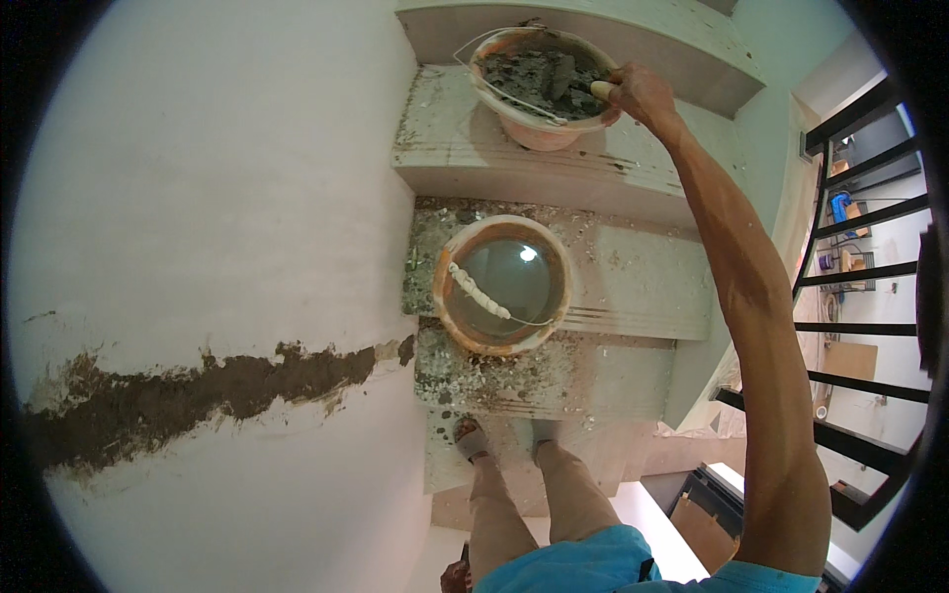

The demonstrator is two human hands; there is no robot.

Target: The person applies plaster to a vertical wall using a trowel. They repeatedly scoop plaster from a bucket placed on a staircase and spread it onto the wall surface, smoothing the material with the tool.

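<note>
My right hand (641,97) grips the pale handle of a trowel (560,75), whose blade rests in dark grey mortar inside an upper bucket (534,134). That bucket stands on a higher step. On the step below it, a second bucket (448,314) holds cloudy water, with a wire handle and lumpy white grip lying across it. My left hand (455,576) shows only partly at the lower edge beside my leg, closed on something dark that I cannot make out.
Speckled steps (623,287) rise ahead, with my feet on a lower one. A white wall (217,188) with a rough mortar band (227,395) runs along the left. A black railing (860,326) is on the right, with a lower floor and assorted objects beyond it.
</note>
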